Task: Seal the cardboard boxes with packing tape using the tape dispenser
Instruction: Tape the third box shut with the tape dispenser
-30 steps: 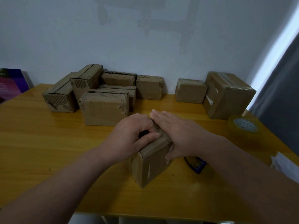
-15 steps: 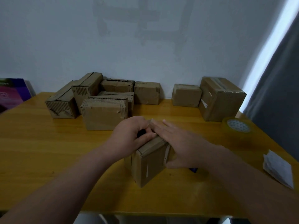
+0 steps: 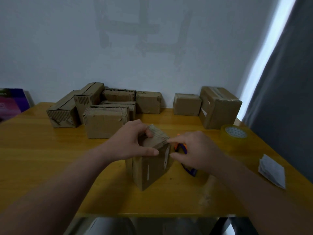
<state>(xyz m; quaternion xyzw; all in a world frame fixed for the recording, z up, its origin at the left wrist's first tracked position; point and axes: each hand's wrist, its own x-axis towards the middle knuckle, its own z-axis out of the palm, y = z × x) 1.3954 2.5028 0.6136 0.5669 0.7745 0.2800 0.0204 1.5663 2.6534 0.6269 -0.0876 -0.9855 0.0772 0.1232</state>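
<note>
A small cardboard box (image 3: 149, 168) stands on end at the middle of the yellow table (image 3: 50, 158). My left hand (image 3: 128, 141) grips its top, thumb on the near face and fingers curled over the corrugated flap edge. My right hand (image 3: 198, 150) is just right of the box with its fingers apart. Its index fingertip touches the top right corner, and its thumb points at the box's side. The purple and orange tape dispenser (image 3: 183, 147) lies on the table under that hand, mostly hidden by it. A roll of clear tape (image 3: 234, 134) sits farther right.
Several cardboard boxes (image 3: 105, 122) are grouped at the back left. A small box (image 3: 186, 104) and a larger taped box (image 3: 220, 107) stand at the back right. A white paper packet (image 3: 272, 170) lies near the right edge. A purple object (image 3: 10, 104) leans at far left.
My right hand has slid off the box top to its right side, uncovering the corrugated flap and the dispenser. My left hand has kept its grip on the box top.
</note>
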